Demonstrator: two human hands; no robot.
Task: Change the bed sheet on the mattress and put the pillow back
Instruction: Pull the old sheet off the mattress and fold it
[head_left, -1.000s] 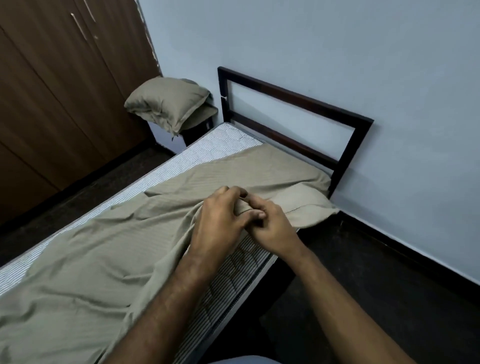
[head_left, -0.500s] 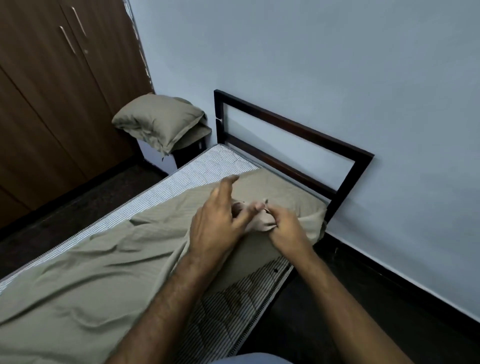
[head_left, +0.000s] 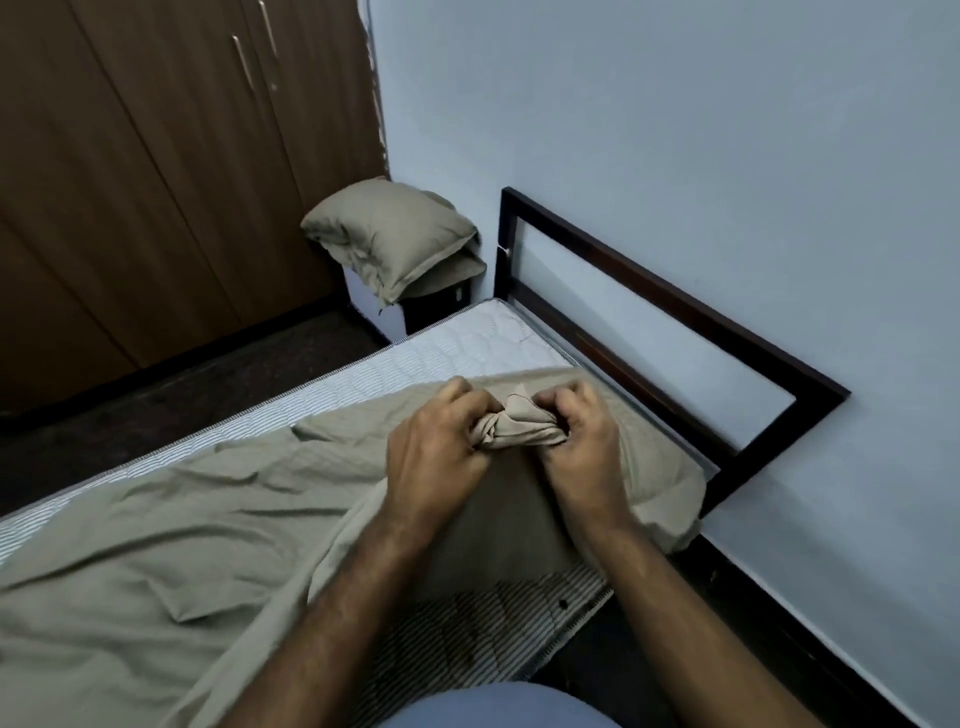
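- While both hands meet over the bed near its head end, the left hand (head_left: 436, 447) and the right hand (head_left: 582, 441) each grip the same bunched part of the bed sheet (head_left: 156, 551), with the fingers (head_left: 460, 397) curled round the cloth.
- Between the two hands the cloth is gathered into a small twisted knot (head_left: 514, 428); which corner of the sheet it is, I cannot tell.
- From this knot the olive-beige sheet runs down toward the camera and spreads to the left over the mattress (head_left: 467, 343), where it lies wrinkled and not pulled flat.
- One part of the sheet hangs over the near right corner of the mattress, just beside the headboard (head_left: 675, 306).
- On the far side the white quilted top of the mattress is bare in a long strip, and the near side wall of the mattress, with dark stripes, shows below the forearms.
- Off the bed, the pillow (head_left: 389, 234) in a cover of the same colour rests on a small dark stand (head_left: 436, 306) in the corner, past the head end of the mattress and near the wardrobe (head_left: 156, 182).
- Some folded cloth of the same colour lies under the pillow.
- Behind the bed, the dark wooden headboard stands against the pale blue wall (head_left: 675, 130).
- Beside the bed on both sides lies the dark floor (head_left: 182, 389).
- At the bottom edge of the view a piece of light blue clothing (head_left: 498, 709) of the person is seen.
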